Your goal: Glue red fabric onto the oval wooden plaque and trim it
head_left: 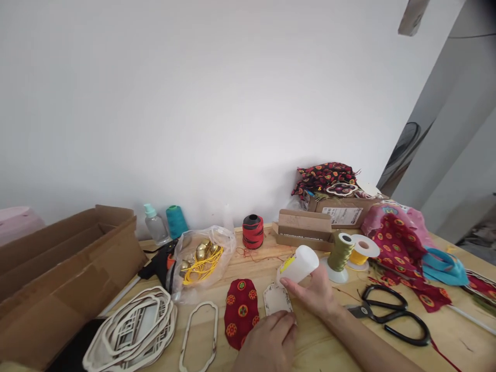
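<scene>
My right hand [315, 294] is closed around a white glue bottle [300, 263] with a yellow label. The bottle is tilted, its base up to the right and its lower end just above a small pale panel [277, 298] with scalloped edges. Fingers of my left hand [267, 341] are bent over the near end of this panel, holding it on the table. To the left lies an oval piece of dark red patterned cloth [242, 312]. Beyond it is a thin wooden frame [199, 336]. Where the bottle's tip meets the panel is hard to make out.
Stacked wooden frames [132, 330] and a cardboard box [65, 279] stand left. Behind are a bag of golden bells [203, 258] and a red thread spool [253, 231]. Black-handled scissors [395, 312], a green thread spool [340, 252] and red cloth [397, 243] lie right.
</scene>
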A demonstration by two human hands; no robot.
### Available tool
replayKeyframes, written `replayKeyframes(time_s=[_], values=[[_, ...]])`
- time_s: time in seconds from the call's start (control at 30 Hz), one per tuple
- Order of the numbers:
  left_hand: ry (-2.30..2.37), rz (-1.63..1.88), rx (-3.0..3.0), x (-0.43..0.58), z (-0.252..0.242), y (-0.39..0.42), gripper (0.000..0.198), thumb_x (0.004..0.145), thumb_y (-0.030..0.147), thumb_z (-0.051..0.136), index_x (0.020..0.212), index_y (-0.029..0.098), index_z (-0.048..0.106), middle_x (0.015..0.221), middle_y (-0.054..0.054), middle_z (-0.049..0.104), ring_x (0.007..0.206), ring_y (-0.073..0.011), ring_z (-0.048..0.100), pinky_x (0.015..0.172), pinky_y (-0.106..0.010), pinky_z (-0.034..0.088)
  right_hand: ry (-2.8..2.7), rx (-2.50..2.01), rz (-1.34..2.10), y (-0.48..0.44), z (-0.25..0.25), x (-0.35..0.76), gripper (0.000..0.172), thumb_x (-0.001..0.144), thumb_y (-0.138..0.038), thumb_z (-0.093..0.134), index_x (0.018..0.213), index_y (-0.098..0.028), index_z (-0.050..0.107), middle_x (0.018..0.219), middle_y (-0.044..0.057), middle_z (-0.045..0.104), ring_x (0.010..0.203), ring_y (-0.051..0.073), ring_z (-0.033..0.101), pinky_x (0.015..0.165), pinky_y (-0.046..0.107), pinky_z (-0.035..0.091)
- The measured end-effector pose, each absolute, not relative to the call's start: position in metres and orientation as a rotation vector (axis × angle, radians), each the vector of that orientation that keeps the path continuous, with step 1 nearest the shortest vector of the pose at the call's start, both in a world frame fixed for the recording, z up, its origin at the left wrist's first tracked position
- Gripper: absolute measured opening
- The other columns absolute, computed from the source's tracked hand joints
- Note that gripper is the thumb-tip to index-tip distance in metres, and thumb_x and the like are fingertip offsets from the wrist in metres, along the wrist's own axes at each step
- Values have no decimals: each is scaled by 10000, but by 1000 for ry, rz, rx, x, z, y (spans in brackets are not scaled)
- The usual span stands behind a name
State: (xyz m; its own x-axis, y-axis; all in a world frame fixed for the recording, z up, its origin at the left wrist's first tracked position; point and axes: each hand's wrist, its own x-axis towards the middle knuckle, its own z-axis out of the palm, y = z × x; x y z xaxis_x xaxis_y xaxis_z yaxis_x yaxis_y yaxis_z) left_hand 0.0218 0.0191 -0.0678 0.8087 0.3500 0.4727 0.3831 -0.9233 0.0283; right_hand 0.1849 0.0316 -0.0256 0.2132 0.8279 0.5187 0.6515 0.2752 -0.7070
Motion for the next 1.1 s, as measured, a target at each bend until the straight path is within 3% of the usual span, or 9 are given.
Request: replayKeyframes(time_s=[0.23,0.43,0.7,1.1], values=[[-706,-808,-2964,21,-96,21,241,868,184,386,980,208,598,1059,-25,669,987,-178,599,825,-261,506,-1482,-1446,250,34,-25,188,226,679,-388,624,740,-173,587,704,65,674,628,213,630,603,323,513],[-839,-857,-2906,21,-98,21,285,868,231,390,1093,165,552,1043,-63,677,928,-177,632,766,-227,529,-1484,-1471,232,33,-21,191,231,667,-396,636,688,-172,579,648,60,667,583,217,628,558,323,510],[-662,-767,-2870,19,-91,21,263,867,172,376,963,201,620,1050,-45,674,956,-201,616,773,-275,532,-1512,-1497,220,30,-24,187,248,656,-405,646,677,-165,585,632,64,658,572,217,622,556,330,510],[-632,-1067,-2695,29,-62,16,386,894,127,257,813,162,632,867,-25,724,807,-158,670,692,-232,556,-1557,-1514,226,30,-22,186,222,670,-381,643,683,-168,580,640,59,669,575,215,628,564,330,519]])
